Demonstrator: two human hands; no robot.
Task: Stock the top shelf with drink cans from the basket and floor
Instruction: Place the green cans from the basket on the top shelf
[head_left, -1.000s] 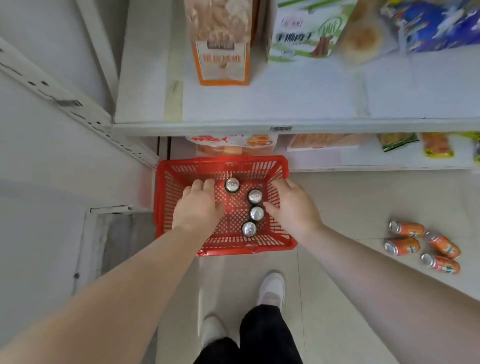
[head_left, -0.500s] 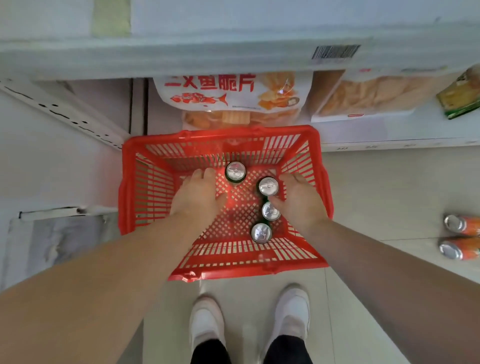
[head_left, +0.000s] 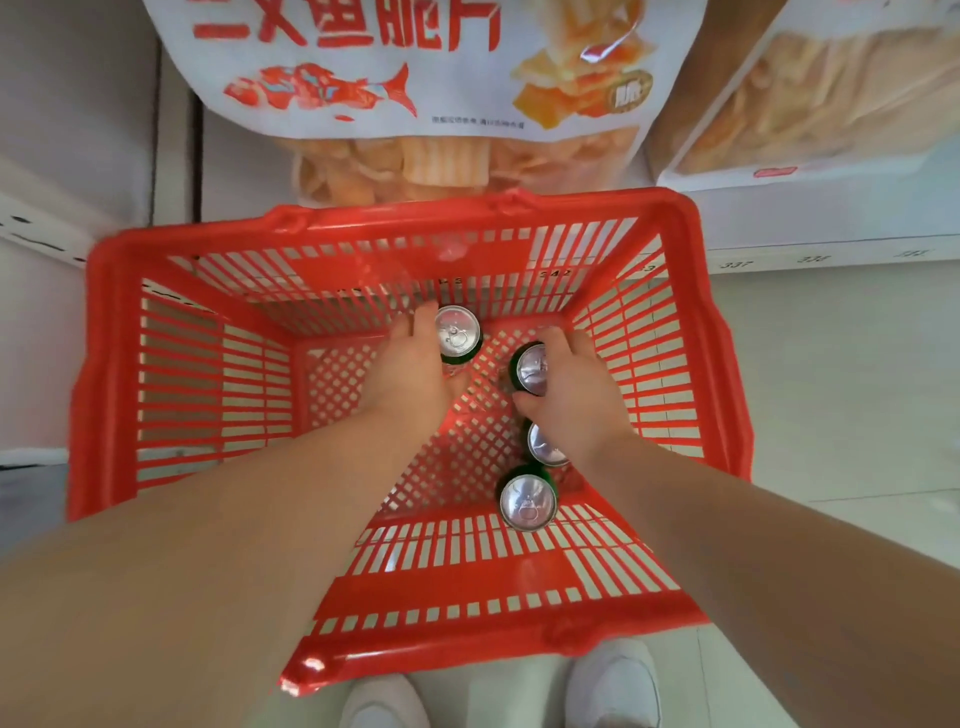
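The red slatted plastic basket (head_left: 171, 364) sits on the floor in front of us, below a white snack bag with a red fish print (head_left: 415, 88) on the low shelf. Both our arms reach down into the basket. Our left hand (head_left: 410, 374) is curled against the side of the far green drink can with a silver top (head_left: 457, 335), though we cannot tell whether the grip has closed. Our right hand (head_left: 571, 389) wraps around a second green can (head_left: 532, 369), fingers bent over its rim. Two more cans (head_left: 529, 503) stand nearer us, one partly hidden under the right wrist.

All four stand upright, long axes vertical, pull-tab tops facing us. We judge the main risk to be the right forearm knocking over those nearer cans as it lifts, or a half-closed left grip letting its can slip.
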